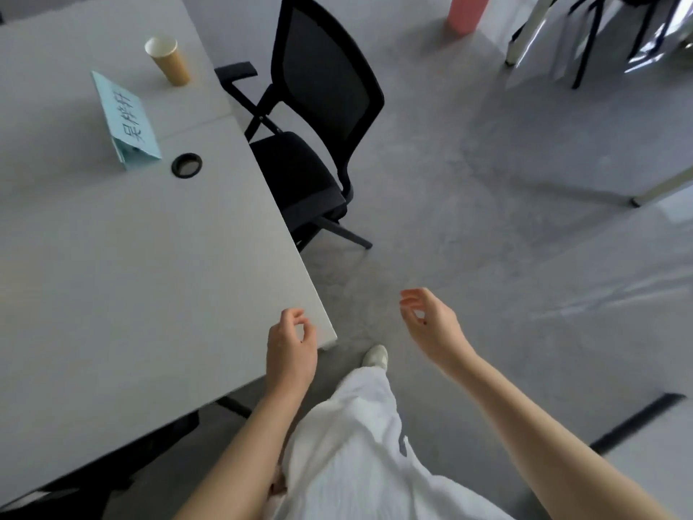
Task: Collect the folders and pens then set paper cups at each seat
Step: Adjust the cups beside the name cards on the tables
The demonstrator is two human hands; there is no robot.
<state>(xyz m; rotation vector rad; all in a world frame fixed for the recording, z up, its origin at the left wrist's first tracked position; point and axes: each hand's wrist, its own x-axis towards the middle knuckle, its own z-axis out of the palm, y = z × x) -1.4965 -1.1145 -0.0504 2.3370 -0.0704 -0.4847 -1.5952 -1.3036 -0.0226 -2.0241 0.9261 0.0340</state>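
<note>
- Left hand [291, 350] hovers above the bench [131, 264] at its near right corner, fingers loosely curled, holding nothing.
- Right hand [431, 324] hangs over the floor, fingers relaxed, empty.
- Paper cup [167, 60] stands upright near the far right edge, beside a blue name card [125, 120]; black chair [315, 137] tucked alongside.

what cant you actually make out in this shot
- Cup, head view: its inside is too dark and small to tell if anything is in it.
- Table: cut off by the left edge, so other seats, folders or pens cannot be seen.
- Pink object: cut off by the top edge.
- Name card: the far face is hidden.
</note>
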